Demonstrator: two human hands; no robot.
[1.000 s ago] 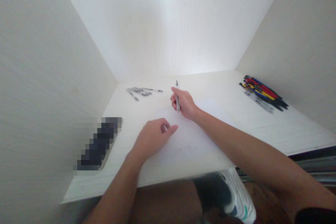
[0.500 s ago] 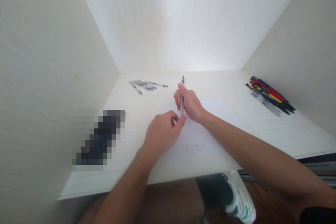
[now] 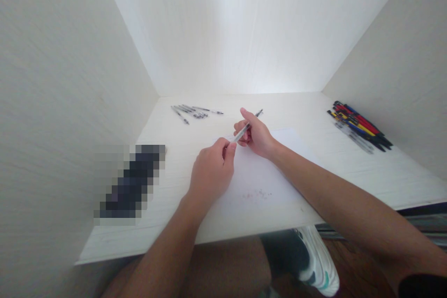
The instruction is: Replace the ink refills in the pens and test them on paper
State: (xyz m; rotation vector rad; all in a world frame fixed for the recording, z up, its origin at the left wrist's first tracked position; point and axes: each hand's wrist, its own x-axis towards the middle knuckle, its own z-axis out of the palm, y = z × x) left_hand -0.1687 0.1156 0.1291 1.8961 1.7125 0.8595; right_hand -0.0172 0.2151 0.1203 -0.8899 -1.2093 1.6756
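Note:
Above a white sheet of paper [image 3: 265,177] on the white desk [image 3: 384,167], both my hands hold one thin clear pen [image 3: 244,129]. My right hand [image 3: 256,135] grips the pen's upper half, fingers closed round it. My left hand [image 3: 211,172] pinches the pen's lower end between thumb and fingers. The pen lies tilted, its far tip pointing up and to the right. Faint reddish marks [image 3: 258,193] show on the paper nearer to me.
Several clear pens [image 3: 193,112] lie at the back left of the desk. A heap of red, blue, yellow and black pens [image 3: 359,125] lies at the right. A blurred dark object [image 3: 131,184] rests at the left. Walls close in on three sides; a shoe [image 3: 314,260] shows below.
My left hand rose from the paper and took the pen's lower end. The pen tipped from upright to slanted, pointing right.

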